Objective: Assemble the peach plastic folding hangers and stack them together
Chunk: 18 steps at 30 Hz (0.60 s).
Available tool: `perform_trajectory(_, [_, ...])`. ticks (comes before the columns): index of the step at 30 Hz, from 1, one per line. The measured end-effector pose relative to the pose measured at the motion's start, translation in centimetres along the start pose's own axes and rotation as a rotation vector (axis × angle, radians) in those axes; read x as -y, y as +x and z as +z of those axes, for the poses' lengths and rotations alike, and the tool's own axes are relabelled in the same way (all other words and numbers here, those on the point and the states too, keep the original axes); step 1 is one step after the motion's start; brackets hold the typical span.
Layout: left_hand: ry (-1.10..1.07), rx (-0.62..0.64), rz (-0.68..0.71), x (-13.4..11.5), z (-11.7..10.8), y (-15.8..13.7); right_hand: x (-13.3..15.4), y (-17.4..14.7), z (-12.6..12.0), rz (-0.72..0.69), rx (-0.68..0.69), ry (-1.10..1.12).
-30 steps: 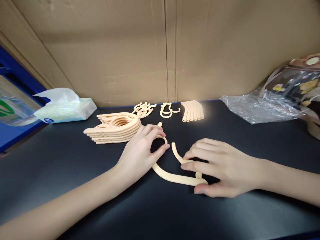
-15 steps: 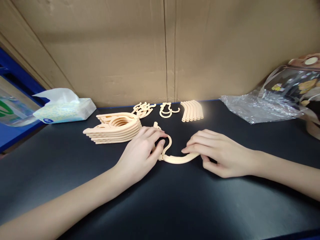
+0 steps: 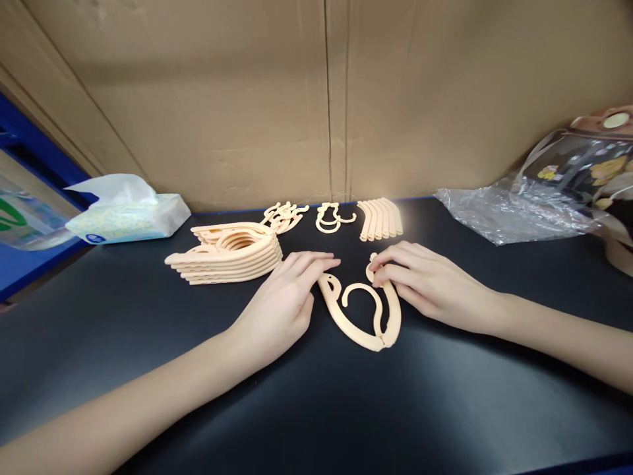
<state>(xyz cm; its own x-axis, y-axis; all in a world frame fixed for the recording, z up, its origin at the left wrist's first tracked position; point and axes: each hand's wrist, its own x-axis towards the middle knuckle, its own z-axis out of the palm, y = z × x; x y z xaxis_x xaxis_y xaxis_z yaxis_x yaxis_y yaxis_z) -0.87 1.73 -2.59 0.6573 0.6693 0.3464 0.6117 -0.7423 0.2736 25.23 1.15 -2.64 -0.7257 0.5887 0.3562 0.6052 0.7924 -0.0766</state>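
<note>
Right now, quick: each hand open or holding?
Left hand: open, fingertips at the folded hanger's left end.
Right hand: curled over its right end; grip cannot be told.

Hanger (image 3: 346,324), stacked hangers (image 3: 242,265) and curved strips (image 3: 380,219) all look like smooth plastic, low sheen. Surface (image 3: 316,415) is smooth, satin with soft glare; backing panel (image 3: 222,99) is matt cardboard, lightly creased. Clear bag (image 3: 514,211) is glossy, crinkled plastic film; tissue (image 3: 116,188) is soft matt paper, its pack (image 3: 148,214) slightly shiny.
</note>
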Motion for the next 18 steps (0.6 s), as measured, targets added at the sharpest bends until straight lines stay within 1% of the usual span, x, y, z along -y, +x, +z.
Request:
perform_trajectory(4, [-0.013, -0.007, -0.005, -0.26, -0.07, 0.12, 0.07, 0.14, 0.04, 0.069, -0.069, -0.053])
perform_trajectory(7, [-0.024, -0.005, -0.008, -0.38, -0.12, 0.24, 0.23, 0.25, -0.03, 0.124, -0.094, -0.060])
perform_trajectory(15, [-0.022, 0.012, -0.028, -0.46, -0.16, 0.21, 0.66, 0.21, -0.29, 0.098, -0.024, 0.048])
perform_trajectory(18, [-0.016, 0.019, 0.005, -0.66, -0.32, 0.18, 0.85, 0.28, -0.52, 0.076, 0.010, 0.084])
